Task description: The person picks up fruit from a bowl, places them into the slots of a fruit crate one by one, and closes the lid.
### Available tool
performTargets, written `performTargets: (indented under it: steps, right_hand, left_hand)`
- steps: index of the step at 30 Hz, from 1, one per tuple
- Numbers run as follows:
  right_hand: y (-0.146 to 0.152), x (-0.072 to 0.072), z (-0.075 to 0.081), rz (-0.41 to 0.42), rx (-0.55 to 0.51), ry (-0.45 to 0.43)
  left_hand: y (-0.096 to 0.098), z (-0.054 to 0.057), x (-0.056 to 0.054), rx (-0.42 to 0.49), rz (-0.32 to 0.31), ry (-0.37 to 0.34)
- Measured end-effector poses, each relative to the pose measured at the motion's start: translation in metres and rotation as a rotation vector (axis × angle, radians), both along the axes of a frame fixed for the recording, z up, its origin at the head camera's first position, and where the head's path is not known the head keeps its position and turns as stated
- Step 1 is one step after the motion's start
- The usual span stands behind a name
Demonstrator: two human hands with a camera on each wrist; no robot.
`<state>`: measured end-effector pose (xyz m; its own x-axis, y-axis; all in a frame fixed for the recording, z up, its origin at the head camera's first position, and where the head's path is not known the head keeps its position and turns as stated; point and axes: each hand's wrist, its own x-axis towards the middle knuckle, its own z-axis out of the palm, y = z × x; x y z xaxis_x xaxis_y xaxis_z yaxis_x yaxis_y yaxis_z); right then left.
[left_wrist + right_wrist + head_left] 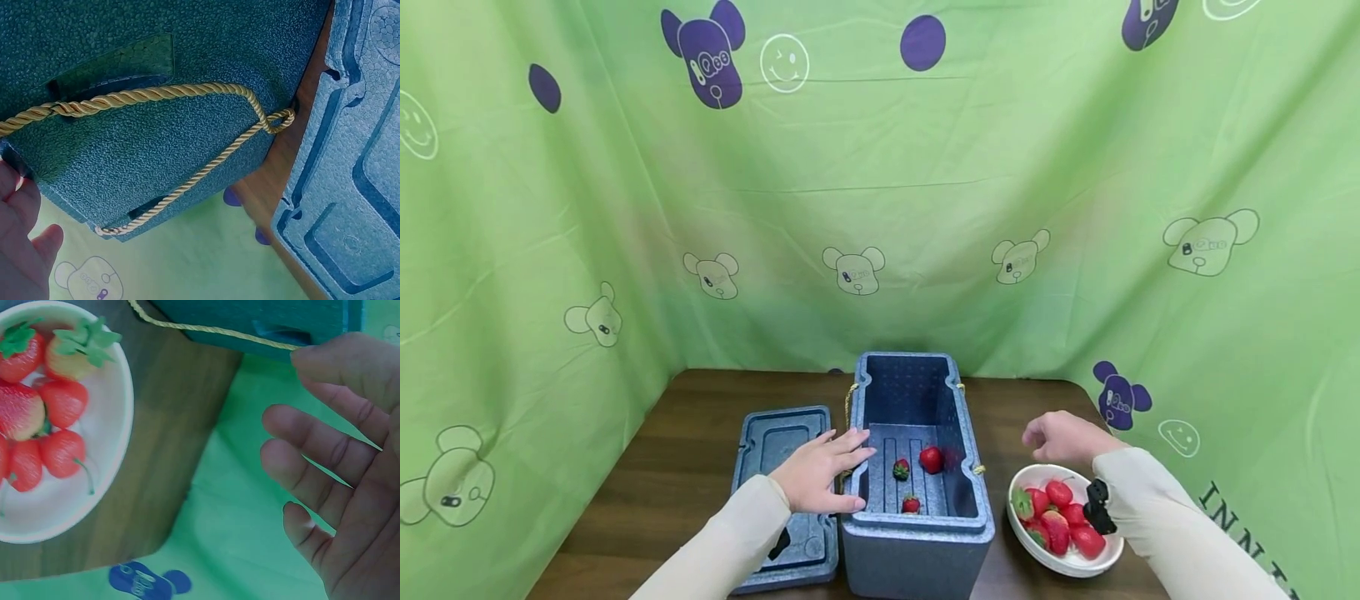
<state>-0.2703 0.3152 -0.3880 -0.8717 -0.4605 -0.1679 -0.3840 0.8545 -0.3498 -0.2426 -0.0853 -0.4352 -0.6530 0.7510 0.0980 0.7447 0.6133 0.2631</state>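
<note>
Left hand (pixel 820 473) rests, fingers spread, on the left rim of a blue rectangular foam box (pixel 917 554) with three red fruits (pixel 931 459) inside. Right hand (pixel 1066 437) kinda just hovers empty, fingers loosely bent, near the far edge of a round white fruit bowl (pixel 1073 571), right side.

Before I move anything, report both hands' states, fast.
Left hand: open, fingers at the blue foam box's left rim.
Right hand: open, loosely curled, holding nothing, near the white bowl.
</note>
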Motion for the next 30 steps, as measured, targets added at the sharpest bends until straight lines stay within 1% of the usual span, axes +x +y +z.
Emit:
performTargets:
  steps: [4, 9, 15, 20, 23, 25, 27, 30]
  right_hand:
    - [0.001, 0.002, -0.018, -0.031, -0.014, -0.039]
    - [0.001, 0.004, -0.04, -0.035, -0.037, -0.035]
    - [-0.002, 0.005, -0.059, -0.046, -0.047, -0.031]
    - [-0.001, 0.006, -0.075, -0.056, -0.059, -0.045]
    - [0.001, 0.008, -0.083, -0.083, -0.079, -0.056]
    - [0.004, 0.009, -0.088, -0.072, -0.088, -0.037]
    - [0.006, 0.011, -0.094, -0.051, -0.12, -0.025]
    - [0.01, 0.013, -0.102, 0.01, -0.164, 0.015]
  left_hand:
    - [0.0, 0.0, 0.0, -0.005, 0.003, -0.001]
    - [0.0, -0.002, -0.002, -0.001, -0.008, 0.003]
    - [-0.001, -0.004, -0.003, 0.002, -0.015, 0.012]
    - [-0.002, -0.003, -0.003, 0.007, -0.012, -0.002]
    - [-0.001, -0.002, -0.003, 0.007, -0.014, -0.002]
    - [-0.001, -0.002, -0.003, 0.001, -0.014, 0.003]
    - [-0.001, -0.002, -0.003, -0.002, -0.012, 0.004]
    - [-0.001, -0.002, -0.003, -0.006, -0.011, 0.004]
